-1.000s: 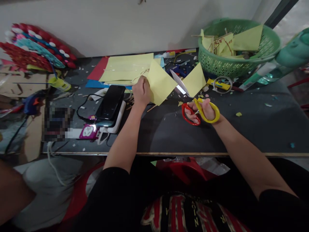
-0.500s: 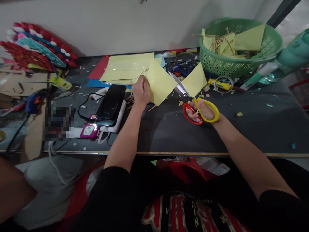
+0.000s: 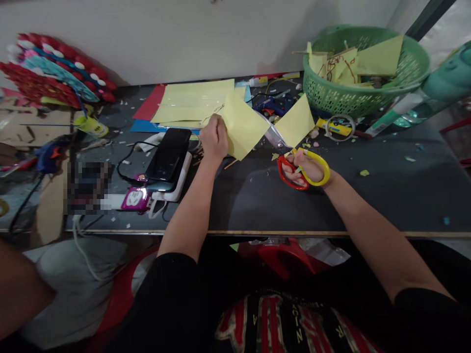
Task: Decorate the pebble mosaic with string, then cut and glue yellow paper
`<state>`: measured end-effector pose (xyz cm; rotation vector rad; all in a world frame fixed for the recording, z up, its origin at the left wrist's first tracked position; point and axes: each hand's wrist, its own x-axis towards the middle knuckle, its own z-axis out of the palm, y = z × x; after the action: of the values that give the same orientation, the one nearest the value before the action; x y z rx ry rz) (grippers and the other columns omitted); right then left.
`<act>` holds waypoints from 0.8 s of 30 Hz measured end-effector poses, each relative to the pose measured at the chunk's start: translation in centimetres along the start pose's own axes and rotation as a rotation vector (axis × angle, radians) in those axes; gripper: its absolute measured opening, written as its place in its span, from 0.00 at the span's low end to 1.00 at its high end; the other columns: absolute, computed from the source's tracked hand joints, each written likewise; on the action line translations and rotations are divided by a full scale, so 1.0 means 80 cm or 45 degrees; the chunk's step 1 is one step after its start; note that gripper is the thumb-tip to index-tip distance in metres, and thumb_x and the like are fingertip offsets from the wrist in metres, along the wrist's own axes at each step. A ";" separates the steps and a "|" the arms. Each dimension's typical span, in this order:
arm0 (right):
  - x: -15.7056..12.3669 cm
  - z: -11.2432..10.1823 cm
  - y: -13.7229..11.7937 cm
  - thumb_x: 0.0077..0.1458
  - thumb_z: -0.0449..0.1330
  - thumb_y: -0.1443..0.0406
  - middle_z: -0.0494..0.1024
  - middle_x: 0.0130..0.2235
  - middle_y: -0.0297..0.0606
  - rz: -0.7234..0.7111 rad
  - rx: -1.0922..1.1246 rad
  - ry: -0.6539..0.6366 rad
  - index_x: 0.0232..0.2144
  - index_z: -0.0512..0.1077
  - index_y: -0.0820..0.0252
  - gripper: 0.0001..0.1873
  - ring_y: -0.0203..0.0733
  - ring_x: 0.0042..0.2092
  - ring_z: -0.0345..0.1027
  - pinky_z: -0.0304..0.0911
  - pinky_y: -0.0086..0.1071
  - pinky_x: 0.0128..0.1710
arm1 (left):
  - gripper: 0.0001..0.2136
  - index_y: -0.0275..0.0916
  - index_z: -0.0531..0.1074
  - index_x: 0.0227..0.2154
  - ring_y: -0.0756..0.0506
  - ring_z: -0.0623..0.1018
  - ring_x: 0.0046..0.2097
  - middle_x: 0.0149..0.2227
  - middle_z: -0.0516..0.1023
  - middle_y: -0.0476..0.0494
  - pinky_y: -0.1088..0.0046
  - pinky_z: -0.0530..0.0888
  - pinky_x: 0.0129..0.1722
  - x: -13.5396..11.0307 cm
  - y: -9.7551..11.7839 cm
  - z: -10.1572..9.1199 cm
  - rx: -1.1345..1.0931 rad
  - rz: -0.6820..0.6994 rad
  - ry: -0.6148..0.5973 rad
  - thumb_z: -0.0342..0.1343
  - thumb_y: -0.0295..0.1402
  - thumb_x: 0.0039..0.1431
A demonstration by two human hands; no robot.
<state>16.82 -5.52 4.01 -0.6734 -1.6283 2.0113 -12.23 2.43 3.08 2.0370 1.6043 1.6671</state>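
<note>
My left hand (image 3: pixel 214 138) pinches the left corner of a pale yellow paper sheet (image 3: pixel 244 125), held tilted above the dark table (image 3: pixel 257 201). My right hand (image 3: pixel 311 165) is closed through the red and yellow handles of a pair of scissors (image 3: pixel 300 166). The scissor blades reach up and left into the sheet. Right of the blades a second yellow flap (image 3: pixel 296 122) stands up; whether it is part of the same sheet I cannot tell.
A black phone (image 3: pixel 168 154) on a white pad lies left of my left hand. Yellow, red and blue paper sheets (image 3: pixel 195 100) lie at the back. A green basket (image 3: pixel 364 63) with yellow pieces stands back right. Paper scraps, a tape roll (image 3: pixel 340 127) and a glue gun litter the table.
The scissors have moved a little to the left and their handles have drawn closer together, with the blades going further into the yellow paper. My left hand has stayed in place.
</note>
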 end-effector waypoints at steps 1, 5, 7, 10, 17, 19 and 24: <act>-0.001 0.000 0.000 0.53 0.48 0.31 0.55 0.19 0.24 0.000 -0.001 -0.005 0.28 0.58 0.59 0.36 0.25 0.14 0.48 0.49 0.22 0.09 | 0.16 0.44 0.67 0.29 0.46 0.65 0.27 0.22 0.62 0.48 0.65 0.61 0.33 0.000 0.001 0.000 -0.012 -0.002 -0.006 0.45 0.46 0.67; -0.004 0.000 0.000 0.54 0.44 0.30 0.55 0.19 0.24 -0.046 0.029 -0.044 0.27 0.58 0.59 0.38 0.24 0.14 0.47 0.46 0.21 0.09 | 0.19 0.43 0.67 0.28 0.46 0.66 0.27 0.22 0.63 0.48 0.65 0.61 0.33 0.001 0.004 -0.001 -0.004 0.008 -0.011 0.43 0.50 0.67; -0.005 -0.001 0.002 0.54 0.43 0.30 0.55 0.19 0.24 -0.069 0.050 -0.062 0.27 0.59 0.59 0.38 0.24 0.14 0.47 0.46 0.21 0.10 | 0.20 0.43 0.68 0.28 0.47 0.66 0.26 0.22 0.63 0.48 0.66 0.61 0.33 0.001 0.006 0.000 0.021 0.029 0.005 0.41 0.50 0.67; -0.006 -0.003 0.005 0.53 0.41 0.29 0.56 0.20 0.25 -0.092 0.045 -0.063 0.29 0.60 0.60 0.40 0.25 0.15 0.49 0.48 0.22 0.10 | 0.20 0.43 0.68 0.28 0.47 0.67 0.26 0.21 0.64 0.48 0.66 0.62 0.32 -0.001 0.007 0.001 0.040 0.068 0.000 0.41 0.49 0.68; -0.005 -0.005 0.009 0.51 0.39 0.27 0.57 0.21 0.26 -0.061 0.022 -0.046 0.30 0.61 0.60 0.43 0.25 0.16 0.50 0.50 0.23 0.11 | 0.16 0.44 0.68 0.28 0.47 0.67 0.26 0.21 0.65 0.47 0.66 0.62 0.31 -0.004 0.004 0.005 0.027 0.095 -0.047 0.44 0.45 0.66; -0.005 -0.005 0.009 0.51 0.39 0.27 0.57 0.21 0.26 -0.068 0.029 -0.048 0.30 0.61 0.60 0.43 0.26 0.16 0.50 0.49 0.23 0.11 | 0.16 0.43 0.69 0.29 0.47 0.68 0.26 0.22 0.66 0.47 0.66 0.63 0.31 -0.004 0.006 0.005 0.022 0.098 -0.051 0.44 0.44 0.67; -0.003 -0.002 0.012 0.52 0.41 0.28 0.58 0.21 0.27 -0.151 0.033 -0.069 0.31 0.62 0.61 0.42 0.25 0.17 0.49 0.48 0.24 0.12 | 0.17 0.43 0.69 0.29 0.47 0.68 0.26 0.22 0.65 0.47 0.66 0.63 0.31 -0.005 0.013 0.001 0.010 0.106 -0.047 0.43 0.44 0.68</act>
<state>17.05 -5.71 3.03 -0.5043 -1.6307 1.9774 -11.47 1.70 3.35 2.1537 1.5375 1.6414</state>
